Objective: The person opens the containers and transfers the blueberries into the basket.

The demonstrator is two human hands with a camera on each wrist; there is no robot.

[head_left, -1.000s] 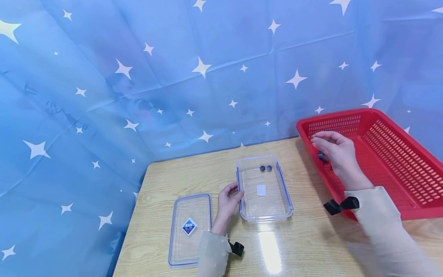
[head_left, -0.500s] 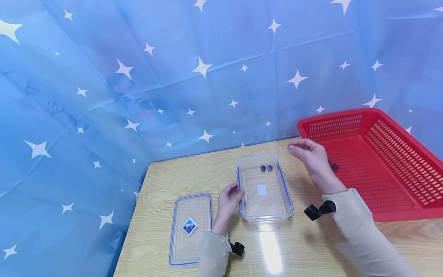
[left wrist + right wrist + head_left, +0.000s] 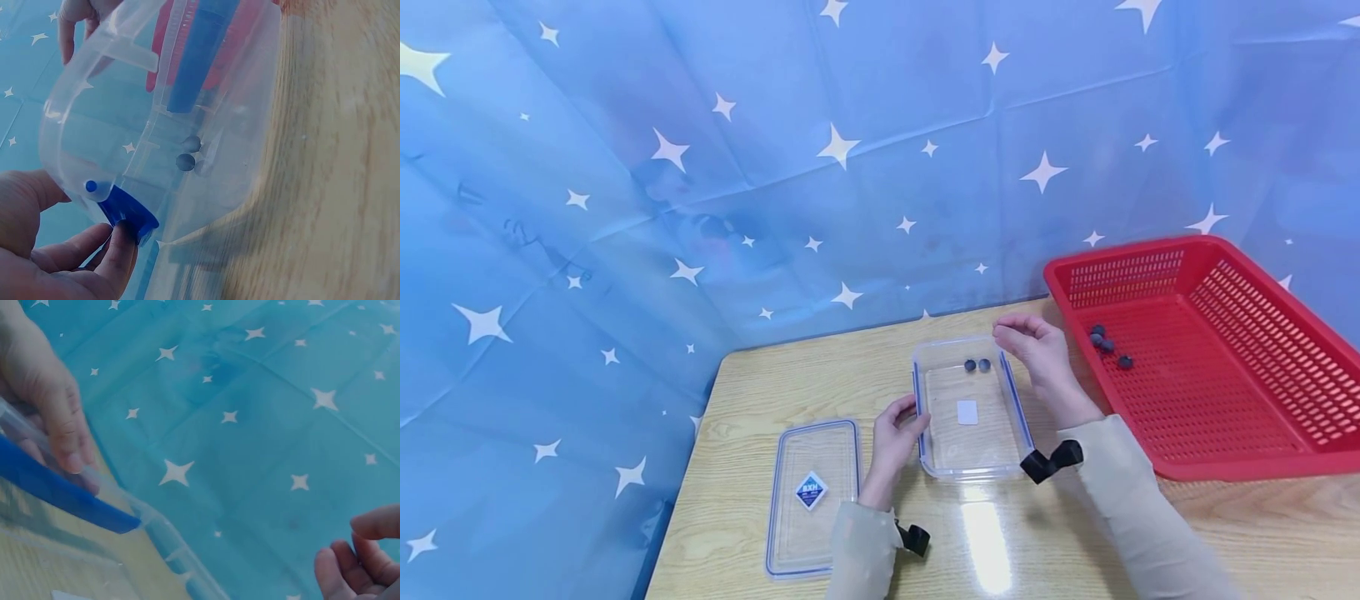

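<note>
The clear plastic food container (image 3: 977, 450) with blue side latches stands on the table; two blueberries (image 3: 977, 365) lie near its far end. At its left wall my left hand (image 3: 895, 442) grips the side, fingers against the blue latch (image 3: 130, 215), as the left wrist view shows. Over the container's far right corner, my right hand (image 3: 1037, 354) has thumb and fingertips drawn together in a pinch. The small blueberry it appears to carry is hidden by the fingers (image 3: 362, 565). More blueberries (image 3: 1107, 346) sit in the red basket (image 3: 1210, 392).
Left of the container lies its clear lid (image 3: 812, 542) with a blue seal and a diamond label. The red basket's left wall rises just beyond my right forearm. A blue star-patterned cloth (image 3: 880, 167) hangs behind the wooden table (image 3: 715, 533).
My right hand has moved left out of the red basket to above the container's far right corner, uncovering the blueberries there. The left hand has kept its grip on the container.
</note>
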